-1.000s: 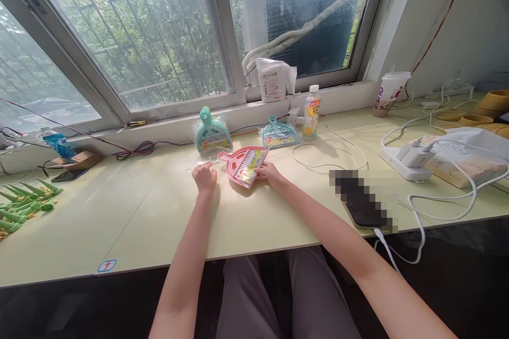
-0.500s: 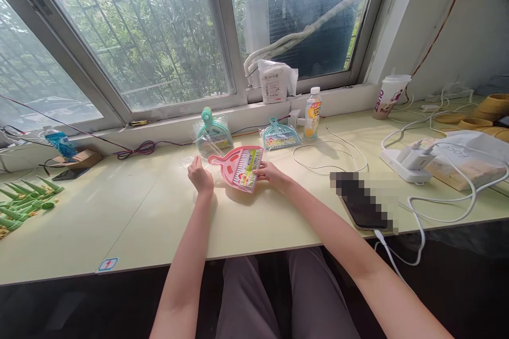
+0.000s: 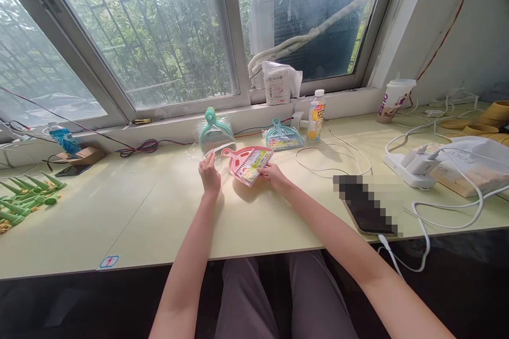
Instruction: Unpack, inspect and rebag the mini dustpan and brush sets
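Observation:
A pink dustpan-and-brush set (image 3: 248,163) with a colourful label card is tilted above the table, its handle pointing left. My right hand (image 3: 271,175) grips its lower right edge, fingers closed on the card side. To the left of the handle, my left hand (image 3: 209,174) is closed on a thin clear plastic bag, which is hard to make out against the table. Behind my left hand stands a green dustpan set (image 3: 214,131) in clear wrapping, leaning by the window ledge. Another wrapped teal dustpan set (image 3: 281,136) lies behind my right hand.
A juice bottle (image 3: 316,116) stands behind to the right, near a looped white cable. Farther right are a phone (image 3: 368,212), a power strip (image 3: 411,169) and a cup (image 3: 395,100). Green pieces (image 3: 27,198) lie at the left, near a blue-labelled packet (image 3: 63,139).
The pink dustpan set has moved slightly right and tilted flatter. My left hand has moved a little right, still closed. The camera view has shifted slightly.

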The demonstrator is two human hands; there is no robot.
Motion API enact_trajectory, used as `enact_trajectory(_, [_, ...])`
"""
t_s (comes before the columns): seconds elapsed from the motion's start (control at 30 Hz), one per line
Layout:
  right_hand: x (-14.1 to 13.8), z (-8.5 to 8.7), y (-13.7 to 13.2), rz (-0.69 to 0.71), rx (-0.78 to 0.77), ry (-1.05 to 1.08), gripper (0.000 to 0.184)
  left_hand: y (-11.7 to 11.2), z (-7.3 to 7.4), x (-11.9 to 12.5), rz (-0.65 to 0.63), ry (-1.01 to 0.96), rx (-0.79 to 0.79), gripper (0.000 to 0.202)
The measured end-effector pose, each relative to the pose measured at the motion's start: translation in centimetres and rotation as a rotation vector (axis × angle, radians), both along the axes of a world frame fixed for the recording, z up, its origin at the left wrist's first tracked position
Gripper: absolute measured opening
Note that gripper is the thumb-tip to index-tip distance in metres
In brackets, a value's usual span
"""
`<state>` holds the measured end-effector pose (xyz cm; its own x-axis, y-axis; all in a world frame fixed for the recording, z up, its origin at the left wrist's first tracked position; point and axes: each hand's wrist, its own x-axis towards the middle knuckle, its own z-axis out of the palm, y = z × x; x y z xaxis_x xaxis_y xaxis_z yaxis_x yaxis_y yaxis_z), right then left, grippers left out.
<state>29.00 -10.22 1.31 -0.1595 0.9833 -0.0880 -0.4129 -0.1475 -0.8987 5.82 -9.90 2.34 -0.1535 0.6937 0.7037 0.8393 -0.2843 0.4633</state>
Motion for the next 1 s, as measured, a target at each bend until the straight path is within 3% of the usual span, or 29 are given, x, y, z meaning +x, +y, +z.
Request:
enact_trajectory(0.2, [-0.4, -0.2, -0.1, -0.011, -0.029, 0.023, 0.024, -0.3, 0.2, 1.5, -0.138, 0.043, 0.015, 0.062])
enact_trajectory(0.33, [-0.6, 0.0, -0.2, -0.035, -0.015, 0.059, 0.023, -0.7, 0.7, 2.4, -0.268, 0.100, 0.021, 0.042])
enact_trajectory(0.47, [0.0, 0.0, 0.0, -0.106, 0.008, 0.113, 0.021, -1.6, 1.5, 3.0, -0.295, 0.060, 0.082, 0.020])
enact_trajectory(0.57, [0.4, 0.0, 0.2, -0.120, 0.042, 0.137, 0.022, -2.0, 1.9, 3.4, -0.171, -0.159, 0.179, 0.042])
enact_trajectory(0.67, [0.3, 0.1, 0.1, -0.118, 0.070, 0.142, 0.022, -1.5, 1.9, 3.1, -0.076, -0.626, 0.144, 0.080])
enact_trajectory(0.73, [0.1, 0.2, 0.0, -0.102, 0.081, 0.138, 0.022, -0.9, 1.8, 2.6, -0.218, -0.977, -0.055, 0.085])
enact_trajectory(0.8, [-0.1, 0.1, 0.0, -0.073, 0.092, 0.126, 0.022, -0.4, 1.7, 2.2, -0.459, -1.217, -0.269, 0.077])
enact_trajectory(0.87, [-0.4, 0.1, 0.0, -0.032, 0.110, 0.112, 0.022, -0.3, 1.7, 2.1, -0.642, -1.288, -0.355, 0.070])
enact_trajectory(1.0, [-0.9, -0.1, -0.1, 0.024, 0.150, 0.096, 0.027, -1.0, 1.7, 3.0, -0.828, -1.180, -0.418, 0.065])
